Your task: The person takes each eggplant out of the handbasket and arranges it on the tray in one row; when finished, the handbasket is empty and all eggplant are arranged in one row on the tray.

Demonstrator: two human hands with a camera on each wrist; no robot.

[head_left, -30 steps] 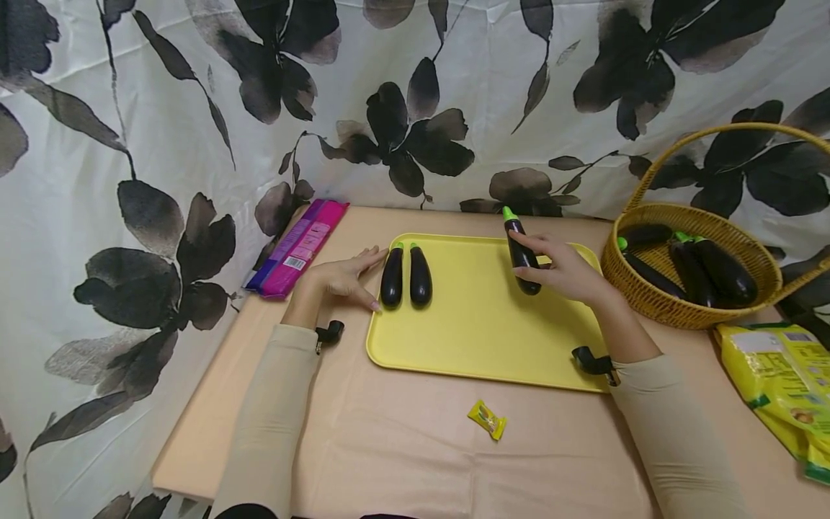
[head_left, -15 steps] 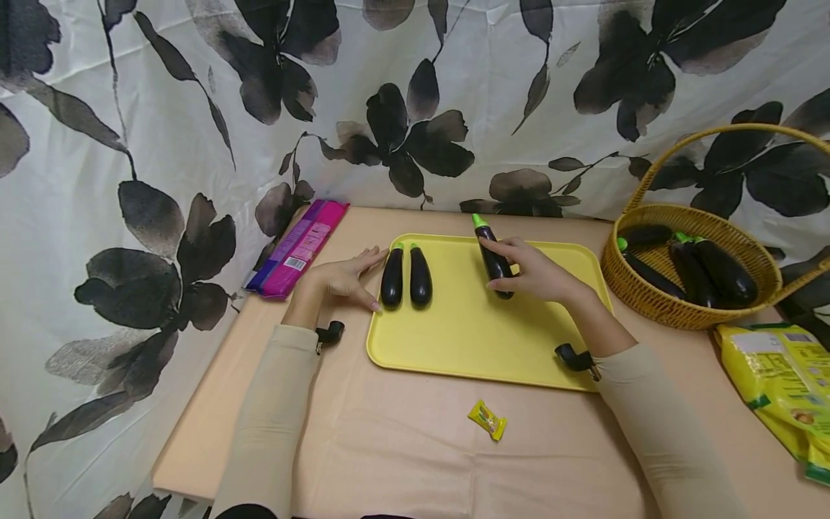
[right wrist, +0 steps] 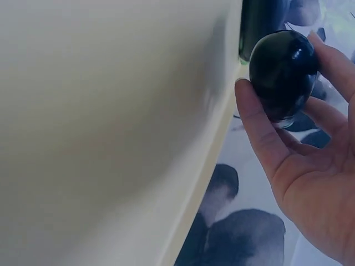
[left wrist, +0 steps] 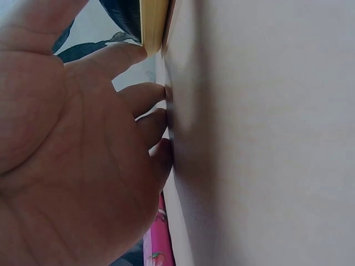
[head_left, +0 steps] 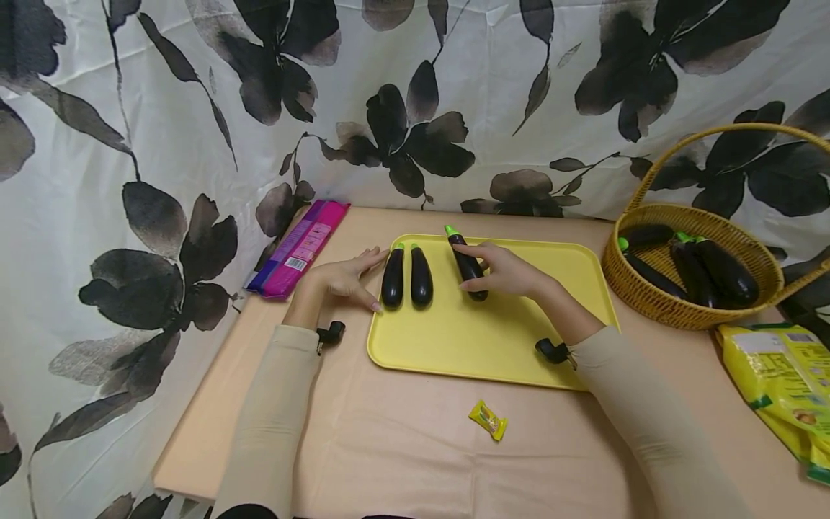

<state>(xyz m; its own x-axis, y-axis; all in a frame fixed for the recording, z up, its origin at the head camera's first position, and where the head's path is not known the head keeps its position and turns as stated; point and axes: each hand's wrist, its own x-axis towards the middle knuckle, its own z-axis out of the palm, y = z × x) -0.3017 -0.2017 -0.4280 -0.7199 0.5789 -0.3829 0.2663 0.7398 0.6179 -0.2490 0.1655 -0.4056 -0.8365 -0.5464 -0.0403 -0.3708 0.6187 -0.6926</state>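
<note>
Two dark eggplants, one (head_left: 392, 280) near the left rim and another (head_left: 421, 280) beside it, lie side by side on a yellow tray (head_left: 454, 349). My right hand (head_left: 512, 272) pinches a third eggplant (head_left: 468, 268) between thumb and fingers, its green stem end pointing away, just right of that pair. Seen from the right wrist, this eggplant (right wrist: 280, 72) shows its rounded end, held close over the tray. At the tray's left edge rests my left hand (head_left: 344, 280), fingers extended. In the left wrist view a fingertip touches the tray's rim (left wrist: 154, 25) and other fingertips meet the tabletop.
A wicker basket (head_left: 674, 317) holding several eggplants stands right of the tray. Below it lies a yellow bag (head_left: 778, 382). A pink and purple packet (head_left: 301, 249) is at the back left, and a small yellow wrapped candy (head_left: 488, 420) lies in front of the tray.
My right hand has carried its eggplant leftward across the tray, towards the two lying there, and slightly nearer me. My left hand has stayed at the tray's left edge.
</note>
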